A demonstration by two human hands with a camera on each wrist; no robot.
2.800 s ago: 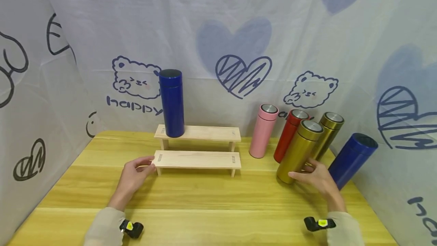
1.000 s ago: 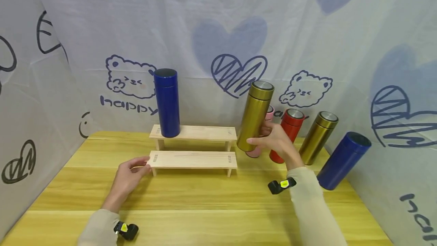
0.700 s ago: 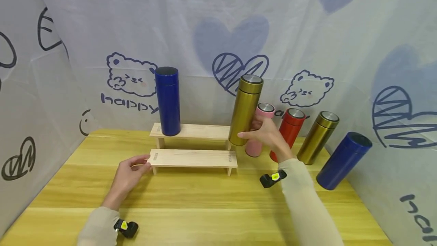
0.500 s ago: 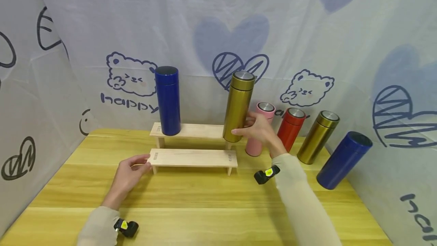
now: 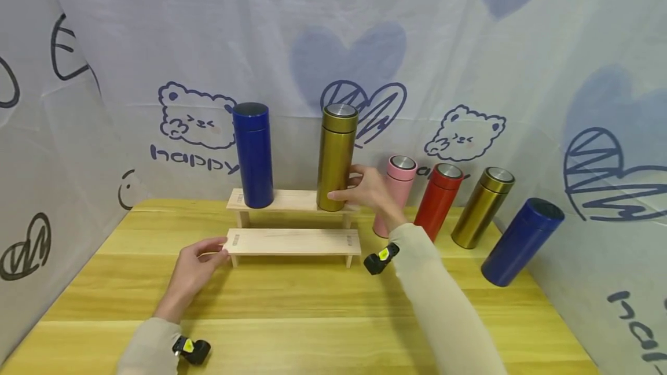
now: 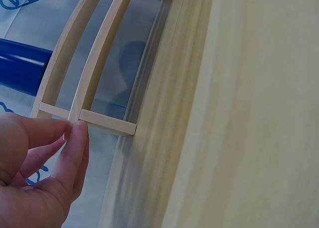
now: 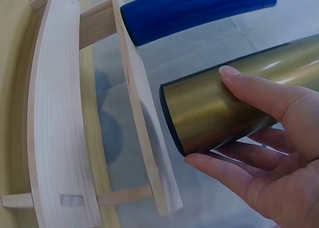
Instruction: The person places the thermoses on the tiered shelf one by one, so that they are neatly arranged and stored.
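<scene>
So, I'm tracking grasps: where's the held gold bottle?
In the head view, the gold bottle is in the right hand, over the upper shelf, right of its blue bottle.

Looks like a curtained-off recording booth to me: pale cloth (image 5: pixel 250 33) printed with hearts (image 5: pixel 348 65), bears (image 5: pixel 200 117) and "happy" hangs across the top and sides of the frame, round a wood-grain table (image 5: pixel 292 300), wrist cameras (image 5: pixel 191 351) showing low down

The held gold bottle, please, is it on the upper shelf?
Off: the right wrist view shows a gap between gold bottle and upper shelf.
</scene>
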